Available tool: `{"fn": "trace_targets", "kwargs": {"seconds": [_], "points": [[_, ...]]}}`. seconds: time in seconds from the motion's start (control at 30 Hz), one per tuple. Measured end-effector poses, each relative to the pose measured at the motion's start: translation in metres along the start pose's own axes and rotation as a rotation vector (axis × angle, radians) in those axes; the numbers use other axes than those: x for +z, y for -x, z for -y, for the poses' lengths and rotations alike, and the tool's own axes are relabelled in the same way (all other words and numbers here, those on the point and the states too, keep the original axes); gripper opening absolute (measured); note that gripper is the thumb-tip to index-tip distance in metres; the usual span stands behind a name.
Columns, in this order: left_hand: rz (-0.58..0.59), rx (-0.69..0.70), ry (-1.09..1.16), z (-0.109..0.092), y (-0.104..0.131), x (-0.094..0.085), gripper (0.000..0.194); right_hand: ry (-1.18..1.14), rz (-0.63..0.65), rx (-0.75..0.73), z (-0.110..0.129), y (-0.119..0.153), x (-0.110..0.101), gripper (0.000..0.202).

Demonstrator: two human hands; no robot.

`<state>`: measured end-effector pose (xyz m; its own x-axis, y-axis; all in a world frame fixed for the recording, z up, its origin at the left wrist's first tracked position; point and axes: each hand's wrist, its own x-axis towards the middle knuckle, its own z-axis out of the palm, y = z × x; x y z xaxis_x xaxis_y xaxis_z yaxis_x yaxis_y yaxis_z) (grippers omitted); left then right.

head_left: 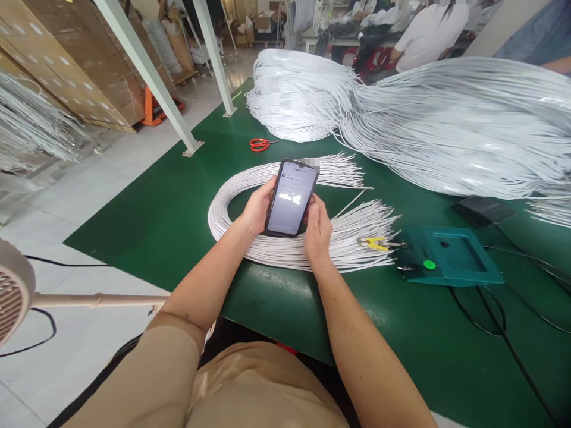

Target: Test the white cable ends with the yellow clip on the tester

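Note:
A smartphone [291, 202] with a lit screen is held upright-tilted between my two hands. My left hand [260, 208] grips its left edge, and my right hand [318, 229] wraps its lower right edge; some fingers of both are hidden behind it. Under the phone a bent bundle of white cables [223, 205] lies on the green table [147, 208], its cut ends pointing right. Yellow-handled pliers [375, 243] rest on the lower cable ends. Beyond the bundle lie red-handled scissors [260, 144].
A teal device [455, 255] with a green button sits at the right, beside a black pedal-like object [483, 211] and black cords. Large heaps of white cable [446, 125] cover the table's far side. White posts [151, 77] stand at the left edge; a fan [13, 291] is nearby.

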<state>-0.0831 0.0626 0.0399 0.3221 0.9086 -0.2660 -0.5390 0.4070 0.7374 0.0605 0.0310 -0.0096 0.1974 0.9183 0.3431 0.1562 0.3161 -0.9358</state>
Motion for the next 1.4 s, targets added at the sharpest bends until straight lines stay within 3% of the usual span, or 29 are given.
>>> {"fn": "trace_targets", "kwargs": {"seconds": [1.4], "points": [[-0.034, 0.001, -0.001, 0.0002, -0.0004, -0.0004, 0.059, -0.01, 0.006, 0.045, 0.0036, 0.0003, 0.0001, 0.059]]}}
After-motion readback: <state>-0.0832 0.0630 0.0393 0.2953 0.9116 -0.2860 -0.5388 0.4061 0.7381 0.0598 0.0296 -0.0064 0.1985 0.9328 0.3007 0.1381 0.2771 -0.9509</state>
